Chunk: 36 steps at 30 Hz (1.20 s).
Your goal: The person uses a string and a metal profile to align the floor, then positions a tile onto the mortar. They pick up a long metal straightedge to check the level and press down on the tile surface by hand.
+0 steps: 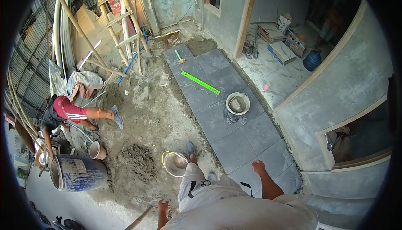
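Observation:
My left hand [163,207] hangs low beside my body, fingers loosely bent and apart, with nothing visible in it. Close to its left is the end of a wooden pole [139,219], which appears apart from the hand. Over the dark grey floor tiles [234,146], my right hand [258,167] is raised with its fingers curled in and no object showing. A bucket with a yellow rim [176,164] stands by my foot. On the tiles are a pale bucket holding grey material [238,103], a bright green spirit level [201,82] and a hammer with a green handle [180,57].
At left, a person in red shorts [69,108] bends beside a blue drum [81,172] and a small bucket [97,151]. A mortar heap [138,161] lies on rough ground. Bamboo ladders [119,20] lean at the back. Through the doorway are boxes [282,52] and a water jug [312,60].

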Tool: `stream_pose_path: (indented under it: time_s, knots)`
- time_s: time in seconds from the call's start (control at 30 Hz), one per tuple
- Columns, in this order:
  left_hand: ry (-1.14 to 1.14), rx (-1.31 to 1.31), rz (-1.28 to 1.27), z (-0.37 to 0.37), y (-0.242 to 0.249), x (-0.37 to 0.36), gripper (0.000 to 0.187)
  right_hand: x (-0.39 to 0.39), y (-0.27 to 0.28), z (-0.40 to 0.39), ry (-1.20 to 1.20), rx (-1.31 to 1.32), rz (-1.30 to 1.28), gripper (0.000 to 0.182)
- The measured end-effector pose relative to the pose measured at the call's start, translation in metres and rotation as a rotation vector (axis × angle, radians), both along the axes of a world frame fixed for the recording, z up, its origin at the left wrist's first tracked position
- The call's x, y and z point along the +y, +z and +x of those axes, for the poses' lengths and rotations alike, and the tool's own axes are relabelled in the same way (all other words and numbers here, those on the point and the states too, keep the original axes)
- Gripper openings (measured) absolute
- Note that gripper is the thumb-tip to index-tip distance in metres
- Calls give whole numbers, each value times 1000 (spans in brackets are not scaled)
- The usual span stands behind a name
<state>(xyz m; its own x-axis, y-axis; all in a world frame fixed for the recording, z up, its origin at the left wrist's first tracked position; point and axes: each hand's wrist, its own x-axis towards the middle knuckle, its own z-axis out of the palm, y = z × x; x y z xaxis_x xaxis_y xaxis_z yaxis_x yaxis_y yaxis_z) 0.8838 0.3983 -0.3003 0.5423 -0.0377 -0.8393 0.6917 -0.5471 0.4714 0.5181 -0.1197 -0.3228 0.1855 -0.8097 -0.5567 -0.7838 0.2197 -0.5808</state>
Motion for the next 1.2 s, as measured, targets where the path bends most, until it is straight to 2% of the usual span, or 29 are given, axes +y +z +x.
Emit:
stream_pose_path:
  time_s: [0.1, 0.13, 0.2, 0.23, 0.3, 0.33, 0.43, 0.53, 0.6, 0.63, 0.7, 0.8, 0.83, 0.9, 0.97, 1.03, 1.1, 1.2]
  knots:
    - [-101, 148, -80, 61, -38, -21, 41, 23, -28, -26, -134, 153, 76, 31]
    - [-142, 153, -82, 80, -34, -43, 41, 28, -25, -26, -176, 154, 74, 31]
    - [-410, 2, 86, 116, -25, -92, 38, 35, -15, -14, -211, 232, 77, 31]
    - [-465, -9, 75, 142, -25, -121, 38, 31, -19, -5, -267, 223, 72, 31]
    - [-716, 13, 2, 209, -26, -169, 36, 29, -31, 20, -350, 211, 80, 32]
    - [-791, -10, -18, 245, -30, -197, 35, 24, -16, 47, -434, 237, 100, 33]
    - [-846, -201, -50, 364, -27, -294, 33, 5, -29, 121, -565, 155, 74, 34]
    - [-849, -464, -101, 483, -25, -404, 32, -42, 59, 220, -324, 97, -25, 37]
    - [-861, -607, -124, 551, -19, -474, 31, -63, 105, 263, -362, -23, -225, 34]
    - [-902, -596, -139, 577, -20, -506, 31, -69, 121, 275, -385, -64, -240, 35]
    - [-1123, -949, -78, 618, -12, -577, 33, -71, 136, 280, -435, -107, -267, 36]
    - [-1184, -996, -252, 606, -9, -664, 31, -60, 144, 273, -475, -79, -337, 36]
    - [-1142, -810, -276, 582, -3, -684, 30, -52, 146, 267, -486, -2, -272, 38]
    - [-1119, -633, -571, 532, -7, -715, 23, -32, 147, 260, -577, 82, -208, 39]
    - [-1285, -336, -621, 474, -6, -725, 31, -14, 142, 257, -643, 140, -64, 39]
    - [-1384, -380, -665, 424, -59, -722, 30, -4, 152, 263, -658, 168, -50, 39]
    - [-1658, -235, -476, 384, -56, -695, 29, 1, 148, 266, -614, 142, -76, 42]
    - [-1961, -111, -291, 341, -49, -658, 28, 10, 141, 270, -689, 97, -100, 40]
